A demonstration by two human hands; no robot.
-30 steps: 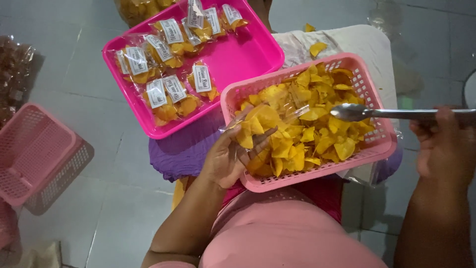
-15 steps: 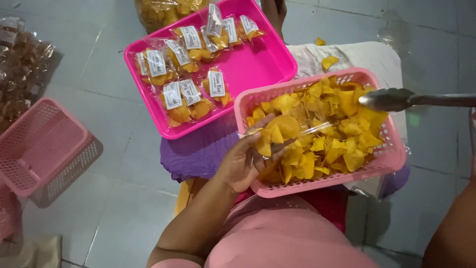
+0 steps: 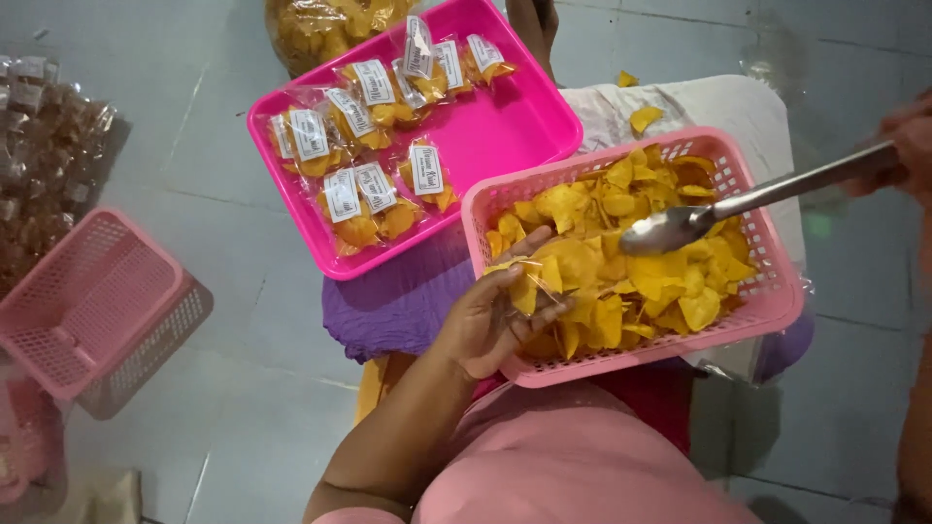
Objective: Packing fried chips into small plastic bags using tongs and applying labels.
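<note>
The left hand (image 3: 490, 320) pinches a small clear bag (image 3: 524, 286) open over the basket (image 3: 767, 301) of chips (image 3: 621, 262), mouth up; the right hand (image 3: 908, 141) grips a spoon (image 3: 680, 228) above them

Metal spoon (image 3: 680, 225): bowl empty, resting on top of the yellow chips (image 3: 621, 272), handle angled up to the right. Chips heaped in the pink basket (image 3: 767, 311). Clear plastic bag (image 3: 515, 281), partly filled with chips, at the basket's near-left rim.
</note>
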